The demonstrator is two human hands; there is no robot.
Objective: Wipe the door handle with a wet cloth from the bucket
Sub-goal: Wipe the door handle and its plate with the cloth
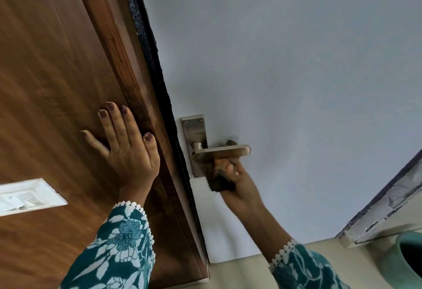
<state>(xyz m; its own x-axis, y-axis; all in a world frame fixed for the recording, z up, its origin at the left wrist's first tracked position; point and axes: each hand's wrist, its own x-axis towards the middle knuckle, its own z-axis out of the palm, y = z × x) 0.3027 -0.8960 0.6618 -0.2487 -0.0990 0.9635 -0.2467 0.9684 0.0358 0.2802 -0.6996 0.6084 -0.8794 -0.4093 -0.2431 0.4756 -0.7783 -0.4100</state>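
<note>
A brushed-metal lever door handle [222, 151] on a tall backplate [194, 129] sticks out from a pale blue-white door [285, 60]. My right hand [239, 183] reaches up from below and is shut on a dark wet cloth [220, 180], pressing it against the underside and back of the lever. A bit of the cloth shows above the lever too. My left hand [124, 144] lies flat with fingers spread on the brown wooden frame [68, 83] left of the handle, holding nothing. A teal bucket's rim [408, 259] shows at the lower right edge.
A white switch plate [27, 196] is set in the wood panel at the lower left. A black rough strip [157, 78] runs between wood and door. A chipped white-painted ledge [386, 211] juts in at the right, above beige flooring [239, 275].
</note>
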